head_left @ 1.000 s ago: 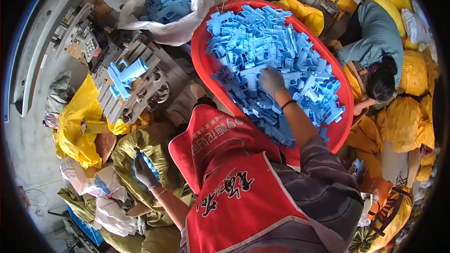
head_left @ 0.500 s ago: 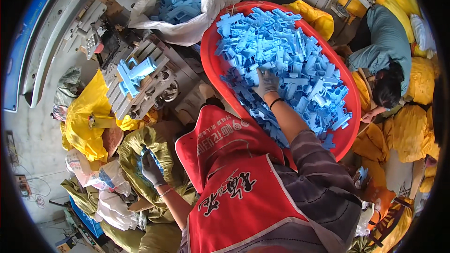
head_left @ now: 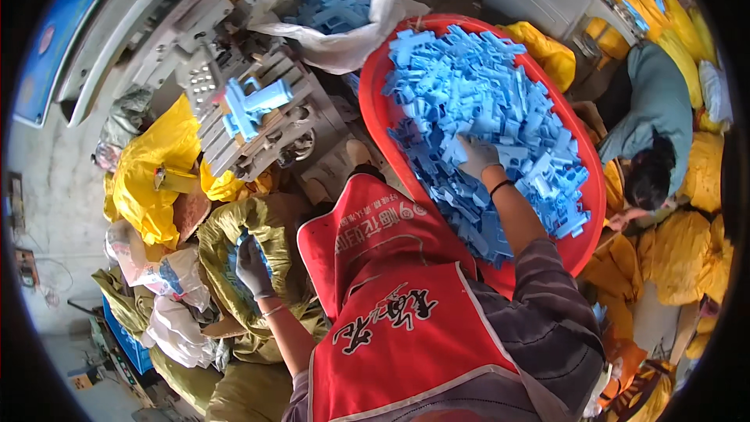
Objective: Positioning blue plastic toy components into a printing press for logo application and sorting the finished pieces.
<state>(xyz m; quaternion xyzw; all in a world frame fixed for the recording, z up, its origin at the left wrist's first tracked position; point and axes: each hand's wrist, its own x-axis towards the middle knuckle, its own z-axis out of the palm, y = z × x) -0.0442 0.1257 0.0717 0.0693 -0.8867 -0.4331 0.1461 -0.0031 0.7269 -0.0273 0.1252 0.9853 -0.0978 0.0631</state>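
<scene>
At the left, a yellow sack [head_left: 152, 180] slumps beside an olive-green sack [head_left: 209, 246], whose mouth gapes over some blue pieces. The gloved left hand [head_left: 253, 267] is in that mouth, its fingers close together and pointing away from the body; whether they pinch a piece I cannot tell.

Farther away, two light-blue toy pistols [head_left: 269, 97] lie on a slatted metal table [head_left: 226, 148]. One has its long axis running sideways, rising slightly to the right; the other, overlapping it on the left, runs roughly away from the wearer. Beyond, a white sack [head_left: 344, 51] holds more blue pieces.

Right of the middle, a red oval tub [head_left: 376, 82] is heaped with toy pistols of the same kind: matte, one plain pale blue throughout, each with a straight blocky barrel and an angled grip. They lie jumbled, long axes crossing every way; one near the right end slants up to the right. The gloved right hand [head_left: 478, 159] rests on the heap, fingers bent toward the left over blue pieces; whether they grip one is hidden.

At far right, a co-worker [head_left: 652, 98] bends forward.
</scene>
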